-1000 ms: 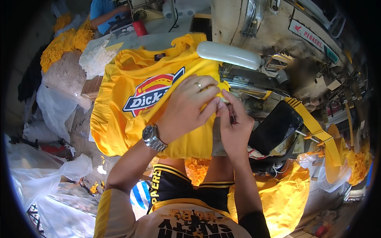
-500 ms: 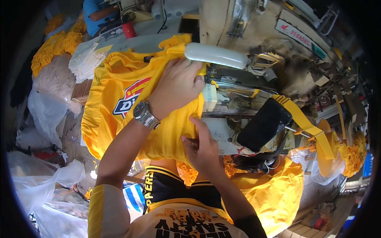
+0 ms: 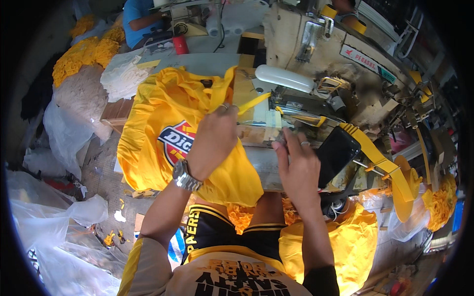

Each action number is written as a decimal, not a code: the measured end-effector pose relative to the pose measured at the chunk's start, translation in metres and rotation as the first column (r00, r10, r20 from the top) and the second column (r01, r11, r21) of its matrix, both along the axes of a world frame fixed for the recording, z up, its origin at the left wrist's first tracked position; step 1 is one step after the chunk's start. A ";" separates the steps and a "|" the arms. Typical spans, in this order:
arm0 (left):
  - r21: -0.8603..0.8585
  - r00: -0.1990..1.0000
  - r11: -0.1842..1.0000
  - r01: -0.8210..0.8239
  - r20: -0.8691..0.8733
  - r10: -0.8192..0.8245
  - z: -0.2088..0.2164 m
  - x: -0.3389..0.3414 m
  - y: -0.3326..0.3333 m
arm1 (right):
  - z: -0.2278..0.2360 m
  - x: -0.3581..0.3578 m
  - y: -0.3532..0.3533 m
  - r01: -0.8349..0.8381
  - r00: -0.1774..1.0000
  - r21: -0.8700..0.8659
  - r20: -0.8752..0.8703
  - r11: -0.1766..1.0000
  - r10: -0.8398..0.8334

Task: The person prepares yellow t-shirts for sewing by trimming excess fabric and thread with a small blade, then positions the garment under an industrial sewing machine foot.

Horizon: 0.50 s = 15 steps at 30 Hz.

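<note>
A yellow T-shirt [image 3: 148, 113] with a red and dark blue printed emblem lies bunched on the sewing table. My left hand [image 3: 215, 140], with a watch at its wrist, is closed on the shirt near its upper right edge. From beside its fingers a narrow yellow strip [image 3: 255, 102] stretches to the presser area of the sewing machine [image 3: 296, 37]. My right hand [image 3: 298, 165] is bent closed just in front of the machine bed, apart from the shirt. A small dark thing shows at its fingertips, too unclear to name.
A black phone [image 3: 338, 155] stands right of my right hand. Yellow tape [image 3: 377, 150] feeds from a roll on the right. A white lamp-like bar [image 3: 284, 79] hangs over the bed. Yellow fabric [image 3: 340, 246] drapes by my lap. Another person [image 3: 138, 22] sits far left.
The shirt has come away leftward from the machine with my left hand, and a yellow strip now spans the gap. My right hand has moved right and up, off the shirt.
</note>
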<state>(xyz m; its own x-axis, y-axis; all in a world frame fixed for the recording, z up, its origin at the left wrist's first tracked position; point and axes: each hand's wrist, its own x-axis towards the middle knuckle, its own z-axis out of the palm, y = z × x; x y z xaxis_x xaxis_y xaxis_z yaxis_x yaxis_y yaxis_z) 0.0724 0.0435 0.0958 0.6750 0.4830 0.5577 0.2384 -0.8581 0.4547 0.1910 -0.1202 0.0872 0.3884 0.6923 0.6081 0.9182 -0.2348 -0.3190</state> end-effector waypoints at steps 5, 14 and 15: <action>-0.175 0.983 0.970 0.168 0.102 -0.152 0.014 -0.020 -0.057 | 0.025 0.014 0.043 0.049 0.977 -0.093 0.213 0.994 -0.028; -0.213 0.899 0.888 0.407 0.266 -0.348 0.004 -0.111 -0.032 | 0.012 0.013 0.031 -0.079 0.992 0.075 -0.092 0.994 0.086; -0.356 0.896 0.926 0.127 0.441 0.046 0.002 -0.133 -0.017 | 0.004 0.012 0.012 -0.052 0.978 0.173 -0.192 0.983 0.086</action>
